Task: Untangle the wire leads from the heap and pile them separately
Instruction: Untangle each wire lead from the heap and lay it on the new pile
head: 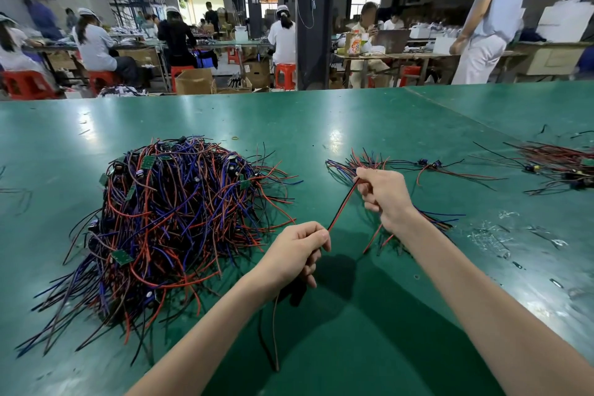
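Nearest to the camera, two loose ends of a red and black lead [342, 202] hang down from the left hand [297, 255] and lie on the green surface [369, 315]. The fingers of this hand are closed around the lead, and from there it runs tight and straight up to the right hand [384, 193], whose fingers pinch its other part. So both hands hold the same lead, stretched between them above the surface and clear of the rest. To the left of the hands lies the big heap [170, 222] of red, blue and black wires with small green boards in it, still very tangled. Under and behind the right hand is a small separate pile [395, 167] of leads already freed, and further to the right, near the edge of the view, lies another bundle [559, 164]. I judge that the step in hand is the straightening of one freed lead before it is laid down. The next move calls for carrying it to the small pile, letting it go there in line with the others, and then reaching back to the heap for one more.
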Action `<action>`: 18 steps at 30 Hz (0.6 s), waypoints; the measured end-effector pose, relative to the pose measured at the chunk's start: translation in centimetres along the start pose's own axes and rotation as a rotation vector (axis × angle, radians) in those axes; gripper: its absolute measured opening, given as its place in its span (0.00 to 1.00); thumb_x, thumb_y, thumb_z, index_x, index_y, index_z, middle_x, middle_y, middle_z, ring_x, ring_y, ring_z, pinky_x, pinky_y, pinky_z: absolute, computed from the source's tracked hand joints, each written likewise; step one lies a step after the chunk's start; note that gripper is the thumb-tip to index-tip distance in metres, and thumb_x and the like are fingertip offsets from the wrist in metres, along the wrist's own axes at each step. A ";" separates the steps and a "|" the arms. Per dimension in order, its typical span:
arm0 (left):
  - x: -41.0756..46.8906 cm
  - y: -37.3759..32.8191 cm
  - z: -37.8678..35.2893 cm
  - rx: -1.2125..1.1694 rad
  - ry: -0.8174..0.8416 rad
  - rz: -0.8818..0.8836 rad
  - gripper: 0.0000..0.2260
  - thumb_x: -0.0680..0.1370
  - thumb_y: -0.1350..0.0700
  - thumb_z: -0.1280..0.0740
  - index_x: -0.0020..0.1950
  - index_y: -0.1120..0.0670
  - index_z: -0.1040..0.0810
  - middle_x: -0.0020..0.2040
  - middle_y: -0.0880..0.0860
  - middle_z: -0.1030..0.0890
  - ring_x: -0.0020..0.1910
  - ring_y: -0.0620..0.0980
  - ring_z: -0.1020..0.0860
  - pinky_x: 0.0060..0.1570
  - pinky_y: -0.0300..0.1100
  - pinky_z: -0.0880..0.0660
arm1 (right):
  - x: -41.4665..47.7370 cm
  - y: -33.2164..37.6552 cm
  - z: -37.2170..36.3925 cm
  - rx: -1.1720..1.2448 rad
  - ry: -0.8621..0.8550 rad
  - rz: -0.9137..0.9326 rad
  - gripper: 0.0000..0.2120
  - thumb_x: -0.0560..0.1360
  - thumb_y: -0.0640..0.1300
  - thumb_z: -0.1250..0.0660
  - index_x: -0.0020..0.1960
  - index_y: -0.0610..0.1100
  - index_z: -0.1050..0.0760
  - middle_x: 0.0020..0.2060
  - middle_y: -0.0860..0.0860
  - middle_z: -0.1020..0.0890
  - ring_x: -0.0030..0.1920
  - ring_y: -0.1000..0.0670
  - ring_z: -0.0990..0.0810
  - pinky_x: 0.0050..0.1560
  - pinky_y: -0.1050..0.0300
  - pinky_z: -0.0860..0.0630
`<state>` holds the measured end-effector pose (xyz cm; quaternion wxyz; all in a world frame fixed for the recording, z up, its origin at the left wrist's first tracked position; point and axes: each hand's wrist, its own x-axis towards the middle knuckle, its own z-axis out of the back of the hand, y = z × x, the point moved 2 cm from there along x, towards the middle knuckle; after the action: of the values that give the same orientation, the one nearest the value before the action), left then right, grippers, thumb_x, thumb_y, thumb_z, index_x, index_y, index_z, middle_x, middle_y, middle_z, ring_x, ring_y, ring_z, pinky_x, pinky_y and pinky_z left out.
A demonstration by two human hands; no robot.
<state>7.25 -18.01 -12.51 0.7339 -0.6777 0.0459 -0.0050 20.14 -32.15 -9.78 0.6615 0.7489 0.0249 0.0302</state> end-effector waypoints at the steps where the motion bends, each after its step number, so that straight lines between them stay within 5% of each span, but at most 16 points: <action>1: 0.0 0.0 0.0 -0.002 0.000 0.001 0.12 0.81 0.61 0.42 0.37 0.56 0.28 0.24 0.49 0.35 0.19 0.44 0.38 0.20 0.36 0.31 | 0.0 -0.1 0.1 0.178 0.053 -0.165 0.11 0.78 0.39 0.38 0.37 0.40 0.31 0.24 0.49 0.33 0.16 0.58 0.40 0.15 0.66 0.46; 4: -0.1 -0.3 -0.2 -0.004 0.008 -0.005 0.12 0.81 0.61 0.41 0.37 0.56 0.28 0.24 0.49 0.35 0.19 0.44 0.38 0.21 0.36 0.30 | -0.3 -0.4 0.2 0.670 0.194 -0.580 0.14 0.78 0.37 0.42 0.33 0.41 0.35 0.20 0.52 0.34 0.14 0.58 0.41 0.13 0.67 0.48; 6: -0.1 -0.4 -0.3 0.003 0.017 -0.008 0.12 0.81 0.61 0.41 0.37 0.56 0.28 0.25 0.49 0.35 0.20 0.44 0.38 0.21 0.36 0.30 | -0.5 -0.4 0.0 0.771 0.202 -0.650 0.16 0.78 0.37 0.42 0.32 0.42 0.36 0.19 0.52 0.34 0.14 0.57 0.41 0.13 0.65 0.46; 12: -0.3 -0.4 -0.3 -0.048 -0.017 0.007 0.12 0.81 0.60 0.42 0.38 0.56 0.27 0.24 0.48 0.36 0.19 0.44 0.39 0.21 0.35 0.31 | -0.3 -0.4 -1.0 0.437 0.207 -0.272 0.13 0.78 0.49 0.37 0.40 0.40 0.29 0.24 0.52 0.31 0.19 0.58 0.38 0.16 0.67 0.43; 15: -0.3 -0.7 0.0 -0.069 -0.090 -0.029 0.12 0.81 0.60 0.42 0.39 0.57 0.26 0.23 0.47 0.35 0.19 0.43 0.39 0.21 0.35 0.32 | -0.8 -0.6 -1.3 0.376 0.308 -0.289 0.23 0.73 0.63 0.38 0.46 0.42 0.27 0.30 0.51 0.29 0.23 0.56 0.35 0.19 0.65 0.38; 18: -0.2 -1.0 0.4 -0.112 -0.186 -0.080 0.12 0.81 0.60 0.42 0.39 0.57 0.26 0.24 0.47 0.35 0.20 0.43 0.40 0.21 0.35 0.33 | -2.0 -0.8 -2.0 0.233 0.465 -0.350 0.26 0.69 0.62 0.35 0.52 0.39 0.27 0.35 0.50 0.27 0.26 0.54 0.30 0.23 0.64 0.33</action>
<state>7.09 -17.67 -11.44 0.6953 -0.7164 -0.0491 0.0313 18.02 -30.18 -10.38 0.5432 0.7770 0.3072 0.0834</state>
